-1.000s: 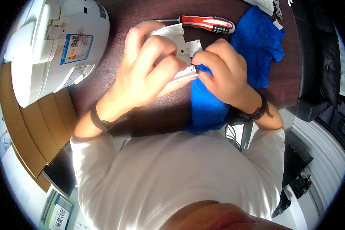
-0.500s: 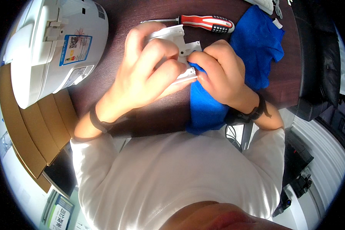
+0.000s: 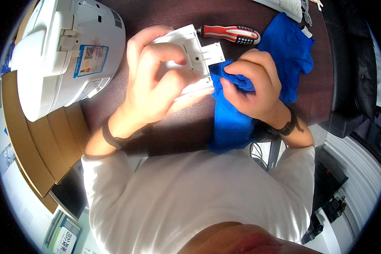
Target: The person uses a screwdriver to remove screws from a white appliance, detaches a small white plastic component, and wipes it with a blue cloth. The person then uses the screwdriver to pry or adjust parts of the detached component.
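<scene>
My left hand [image 3: 152, 78] grips a white plastic part [image 3: 190, 44], a shallow molded panel with a small hole and a projecting tab. Its fingers curl over the panel's face and cover much of it. In my right hand [image 3: 258, 84] a blue cloth [image 3: 233, 122] is bunched between thumb and fingers, its lower end hanging down toward my shirt. The bunched cloth lies close beside the panel's right edge; whether they touch I cannot tell. Beyond the panel, a red, white and black screwdriver [image 3: 230, 34] lies on the dark table [image 3: 173, 135], its shaft partly hidden.
A white appliance resembling a rice cooker [image 3: 72, 63] stands at the left, beside brown cardboard [image 3: 42, 139]. A second blue cloth [image 3: 290, 55] lies on the table at the right. A white keyboard [image 3: 285, 8] sits at the far edge, and a black chair [image 3: 351, 76] stands to the right.
My right hand with the cloth has drawn back slightly right from the panel. The panel has turned, showing more of its flat face. The view has shifted a little.
</scene>
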Available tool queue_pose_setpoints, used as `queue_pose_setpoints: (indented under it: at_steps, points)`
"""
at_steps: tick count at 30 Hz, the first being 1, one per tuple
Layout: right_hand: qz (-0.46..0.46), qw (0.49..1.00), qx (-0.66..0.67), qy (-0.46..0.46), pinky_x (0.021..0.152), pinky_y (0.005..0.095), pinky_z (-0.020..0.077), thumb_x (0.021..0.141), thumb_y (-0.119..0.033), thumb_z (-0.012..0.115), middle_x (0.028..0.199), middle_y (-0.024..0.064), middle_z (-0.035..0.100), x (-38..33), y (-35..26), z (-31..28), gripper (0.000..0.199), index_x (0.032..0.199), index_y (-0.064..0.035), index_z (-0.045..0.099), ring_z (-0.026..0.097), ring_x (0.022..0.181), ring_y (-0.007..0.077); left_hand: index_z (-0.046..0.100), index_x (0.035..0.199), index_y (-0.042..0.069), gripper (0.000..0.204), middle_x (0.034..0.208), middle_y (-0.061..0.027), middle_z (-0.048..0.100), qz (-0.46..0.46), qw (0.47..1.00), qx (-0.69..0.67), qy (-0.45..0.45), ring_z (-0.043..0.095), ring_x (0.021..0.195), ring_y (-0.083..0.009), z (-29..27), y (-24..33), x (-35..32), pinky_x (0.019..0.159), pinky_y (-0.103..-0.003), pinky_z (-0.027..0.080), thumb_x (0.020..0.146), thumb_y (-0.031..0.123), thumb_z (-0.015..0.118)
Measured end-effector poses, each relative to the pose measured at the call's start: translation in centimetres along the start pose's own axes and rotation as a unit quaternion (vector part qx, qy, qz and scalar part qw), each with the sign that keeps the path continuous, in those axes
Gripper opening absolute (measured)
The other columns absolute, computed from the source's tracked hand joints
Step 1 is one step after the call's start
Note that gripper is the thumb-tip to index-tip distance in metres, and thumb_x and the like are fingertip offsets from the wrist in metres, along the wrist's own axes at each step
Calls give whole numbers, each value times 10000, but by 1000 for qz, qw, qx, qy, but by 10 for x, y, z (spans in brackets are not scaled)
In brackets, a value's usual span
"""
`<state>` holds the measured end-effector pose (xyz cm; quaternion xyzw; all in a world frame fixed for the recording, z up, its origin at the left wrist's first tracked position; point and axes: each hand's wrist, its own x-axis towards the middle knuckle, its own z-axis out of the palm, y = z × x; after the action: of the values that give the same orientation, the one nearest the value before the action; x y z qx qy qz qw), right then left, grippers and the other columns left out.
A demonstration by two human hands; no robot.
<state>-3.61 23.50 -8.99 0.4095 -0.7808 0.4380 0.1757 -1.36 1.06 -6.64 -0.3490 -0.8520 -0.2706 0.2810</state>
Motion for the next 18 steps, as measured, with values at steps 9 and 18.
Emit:
queue_pose_setpoints:
  at_steps: [9,18]
  points:
    - [23,996,58,65,672,319,499,684,-45,789,931,106,610,-5,-3,-1,317,960,-65,633,602,808,255,571,933,119,415,1017,-101,519,-13,999,-40,2,531,1066,-382,4,1,-6,847,-468,457,684,306,845]
    - [-3,997,41,58,675,321,503,698,-55,793,917,96,615,-5,-4,2,287,949,-86,659,603,799,253,385,1293,16,571,1288,-164,443,-266,819,-508,-17,484,1136,-239,23,16,-15,953,-371,412,918,375,623]
